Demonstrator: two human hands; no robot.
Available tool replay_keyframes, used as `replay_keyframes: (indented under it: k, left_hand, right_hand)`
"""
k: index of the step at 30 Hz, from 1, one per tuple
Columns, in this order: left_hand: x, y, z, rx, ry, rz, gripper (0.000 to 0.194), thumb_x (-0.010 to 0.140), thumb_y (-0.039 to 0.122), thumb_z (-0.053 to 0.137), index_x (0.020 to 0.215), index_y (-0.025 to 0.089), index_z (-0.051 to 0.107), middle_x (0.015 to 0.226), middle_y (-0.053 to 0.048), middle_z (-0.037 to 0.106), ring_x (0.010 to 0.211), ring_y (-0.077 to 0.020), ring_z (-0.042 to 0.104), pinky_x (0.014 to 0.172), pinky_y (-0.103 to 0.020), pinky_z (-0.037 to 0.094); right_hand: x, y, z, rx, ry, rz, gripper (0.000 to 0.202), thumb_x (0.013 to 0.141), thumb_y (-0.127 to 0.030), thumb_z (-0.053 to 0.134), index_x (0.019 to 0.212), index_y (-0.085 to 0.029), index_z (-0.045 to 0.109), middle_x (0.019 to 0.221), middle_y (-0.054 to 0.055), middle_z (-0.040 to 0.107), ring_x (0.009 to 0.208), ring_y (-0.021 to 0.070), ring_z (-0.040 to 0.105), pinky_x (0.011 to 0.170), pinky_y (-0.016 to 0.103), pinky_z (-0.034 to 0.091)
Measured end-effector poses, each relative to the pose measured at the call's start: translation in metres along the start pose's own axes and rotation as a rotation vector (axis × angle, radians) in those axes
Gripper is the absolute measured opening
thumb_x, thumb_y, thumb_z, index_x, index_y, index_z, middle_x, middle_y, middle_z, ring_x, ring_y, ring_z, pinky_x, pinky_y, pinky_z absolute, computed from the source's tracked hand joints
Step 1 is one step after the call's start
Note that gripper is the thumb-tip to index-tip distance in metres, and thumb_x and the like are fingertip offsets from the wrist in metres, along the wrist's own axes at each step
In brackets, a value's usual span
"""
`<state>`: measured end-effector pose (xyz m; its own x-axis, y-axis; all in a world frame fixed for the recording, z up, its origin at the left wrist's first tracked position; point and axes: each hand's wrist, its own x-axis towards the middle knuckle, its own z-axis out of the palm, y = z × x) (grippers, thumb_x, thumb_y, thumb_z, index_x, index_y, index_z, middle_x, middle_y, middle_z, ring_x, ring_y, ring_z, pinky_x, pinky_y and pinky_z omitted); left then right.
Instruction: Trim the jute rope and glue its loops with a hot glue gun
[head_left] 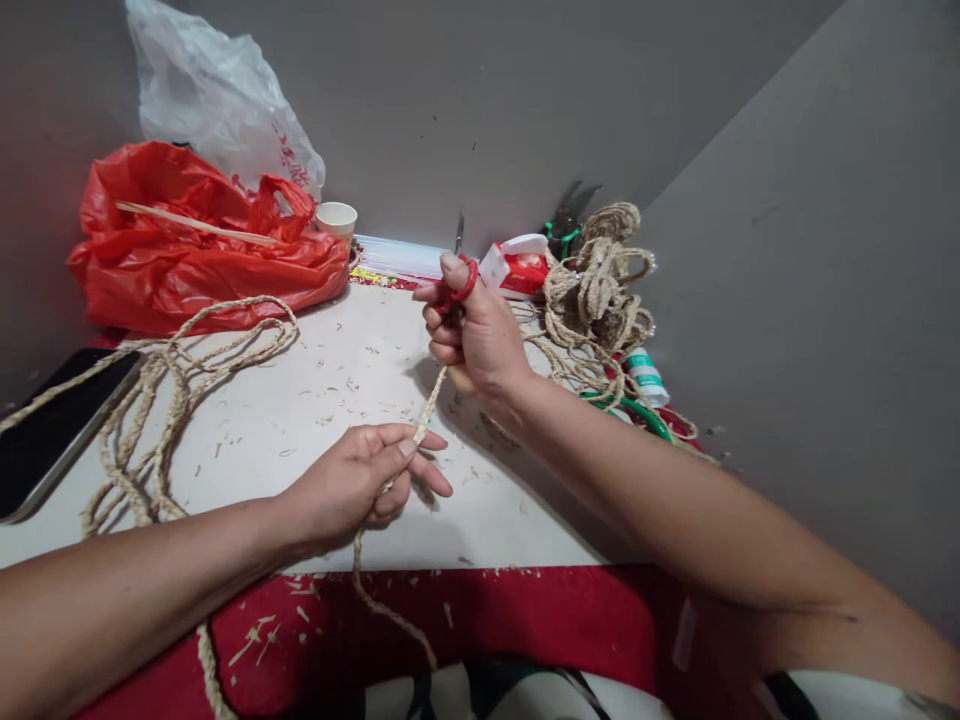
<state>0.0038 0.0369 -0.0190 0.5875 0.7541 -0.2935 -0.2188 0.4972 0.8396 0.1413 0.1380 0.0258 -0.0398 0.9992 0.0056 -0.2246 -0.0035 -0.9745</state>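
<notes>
My left hand (382, 465) pinches a braided straw cord (431, 400) between thumb and fingers over the white tabletop. One end of the cord hangs below that hand toward the red cloth; the other runs up to my right hand (480, 330). Red-handled scissors (469, 278) sit in my right hand, blades pointing up and away. The right fingers are curled, and the cord's upper end disappears behind them, so I cannot tell whether they grip it.
Loose braided cord (176, 390) lies at left, partly over a black phone-like device (64, 430). Behind are a red plastic bag (202, 260), a clear bag (217, 90) and a paper cup (337, 218). Cord bundles (600, 280) stand at right near a white-green roll (646, 377). Straw scraps dot the table (315, 400).
</notes>
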Motion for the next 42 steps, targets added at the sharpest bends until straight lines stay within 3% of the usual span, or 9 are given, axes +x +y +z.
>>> replay_keyframes:
  k: [5, 8, 18, 25, 28, 31, 34, 38, 42]
  left_hand:
    - [0.001, -0.001, 0.000, -0.014, 0.050, 0.036, 0.020, 0.091, 0.034, 0.052, 0.094, 0.014, 0.052, 0.082, -0.009, 0.071, 0.036, -0.0015, 0.025, 0.036, -0.019, 0.017]
    - [-0.002, 0.000, 0.004, -0.004, 0.019, 0.047, 0.021, 0.093, 0.033, 0.049, 0.085, 0.014, 0.051, 0.074, -0.008, 0.071, 0.036, -0.0017, 0.024, 0.037, -0.020, 0.017]
    - [-0.003, 0.002, 0.002, -0.056, 0.041, 0.005, 0.022, 0.092, 0.030, 0.051, 0.106, 0.013, 0.055, 0.071, -0.007, 0.070, 0.037, -0.0024, 0.022, 0.038, -0.021, 0.015]
    - [-0.002, 0.001, -0.001, -0.104, 0.012, -0.001, 0.014, 0.089, 0.024, 0.053, 0.085, 0.011, 0.057, 0.071, -0.008, 0.070, 0.036, -0.0006, 0.023, 0.037, -0.019, 0.014]
    - [-0.001, -0.001, -0.001, -0.056, 0.006, -0.006, 0.017, 0.087, 0.025, 0.057, 0.083, 0.009, 0.060, 0.078, -0.010, 0.070, 0.039, -0.0011, 0.035, 0.039, -0.018, 0.027]
    - [-0.001, -0.001, -0.001, -0.022, 0.047, 0.018, 0.019, 0.084, 0.026, 0.063, 0.094, 0.010, 0.063, 0.097, -0.011, 0.071, 0.059, -0.0072, 0.058, 0.060, -0.023, 0.047]
    - [0.000, 0.001, 0.000, -0.039, 0.102, 0.061, 0.033, 0.083, 0.029, 0.066, 0.112, 0.014, 0.058, 0.104, -0.010, 0.070, 0.076, -0.0120, 0.065, 0.075, -0.027, 0.050]
    - [0.001, 0.003, 0.000, -0.006, 0.075, 0.097, 0.025, 0.082, 0.031, 0.068, 0.096, 0.012, 0.059, 0.082, -0.006, 0.070, 0.061, -0.0102, 0.062, 0.062, -0.024, 0.049]
    - [0.000, 0.001, 0.000, 0.049, 0.046, 0.085, 0.023, 0.084, 0.034, 0.064, 0.083, 0.012, 0.059, 0.071, -0.005, 0.068, 0.046, -0.0075, 0.052, 0.050, -0.023, 0.045]
  right_hand:
    - [-0.003, -0.013, -0.010, -0.075, 0.014, -0.052, 0.049, 0.076, -0.067, 0.061, 0.069, -0.019, 0.060, 0.049, -0.008, 0.040, 0.036, 0.0035, 0.018, 0.035, 0.022, 0.011]
    - [0.002, -0.016, -0.010, -0.084, 0.013, -0.100, 0.050, 0.077, -0.068, 0.060, 0.065, -0.019, 0.058, 0.048, -0.008, 0.037, 0.036, 0.0034, 0.018, 0.035, 0.022, 0.011]
    - [0.019, -0.015, -0.022, -0.146, 0.017, -0.088, 0.049, 0.079, -0.066, 0.059, 0.068, -0.019, 0.061, 0.050, -0.006, 0.043, 0.036, 0.0037, 0.021, 0.035, 0.022, 0.013]
    - [0.016, -0.022, -0.024, -0.151, 0.023, -0.100, 0.044, 0.079, -0.062, 0.061, 0.070, -0.019, 0.064, 0.050, -0.006, 0.045, 0.036, 0.0039, 0.020, 0.035, 0.023, 0.011]
    - [0.012, -0.023, -0.023, -0.125, 0.018, -0.077, 0.047, 0.078, -0.065, 0.061, 0.066, -0.019, 0.061, 0.050, -0.006, 0.045, 0.036, 0.0036, 0.019, 0.034, 0.023, 0.011]
    - [0.001, -0.020, -0.018, -0.085, 0.003, -0.040, 0.048, 0.077, -0.066, 0.061, 0.065, -0.019, 0.059, 0.051, -0.006, 0.046, 0.036, 0.0032, 0.019, 0.034, 0.022, 0.012]
    - [-0.019, -0.011, -0.008, -0.046, -0.027, 0.012, 0.049, 0.074, -0.066, 0.064, 0.064, -0.018, 0.059, 0.052, -0.006, 0.047, 0.036, 0.0026, 0.021, 0.034, 0.022, 0.014]
    - [-0.038, 0.000, 0.008, -0.017, -0.086, 0.102, 0.050, 0.069, -0.065, 0.069, 0.066, -0.015, 0.062, 0.053, -0.005, 0.049, 0.038, 0.0026, 0.025, 0.035, 0.020, 0.016]
    - [-0.026, -0.003, 0.007, 0.046, -0.051, 0.091, 0.048, 0.069, -0.063, 0.070, 0.065, -0.016, 0.061, 0.058, -0.004, 0.053, 0.041, 0.0034, 0.033, 0.037, 0.020, 0.024]
